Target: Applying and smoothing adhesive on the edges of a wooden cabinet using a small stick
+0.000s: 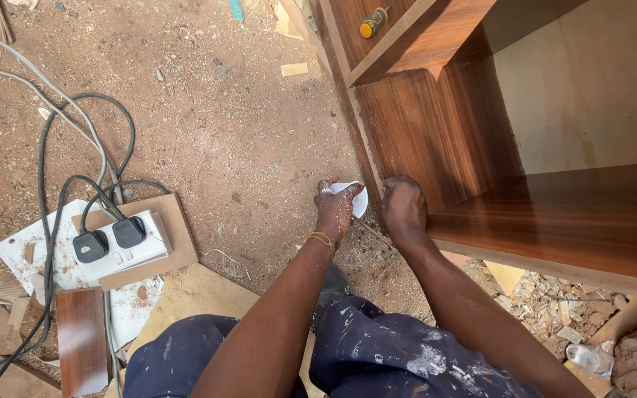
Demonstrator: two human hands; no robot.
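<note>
Left hand [335, 205] low by the cabinet [444, 133] corner, fingers pinched on a white piece [357, 193], thin and curved; kind of thing not clear. Knuckles dusted white. Gold bangle [323, 239] on that wrist.

Right hand [403, 206] just beside it, pressed on the cabinet's front edge where side panel meets lower shelf. Fingers curled together over the edge; tips hidden, so cannot tell if gripping anything.

White piece sits between both hands, touching the left, right at the cabinet's corner, close to the dirt floor [223, 125].

Cabinet: brown wood-grain laminate, lying open toward camera, pale back panel. Screwdriver [372, 22] with yellow handle lying on the upper shelf, well apart from hands.

Left of frame: white double socket [123, 247] on a board, two black plugs [110, 239] in it, grey and black cables [68, 140] looping off across the floor. Laminate offcut [81, 339] near it. Sawdust and wood scraps all over.

Dark blue trousers [377, 354] with paint spatter at bottom.
</note>
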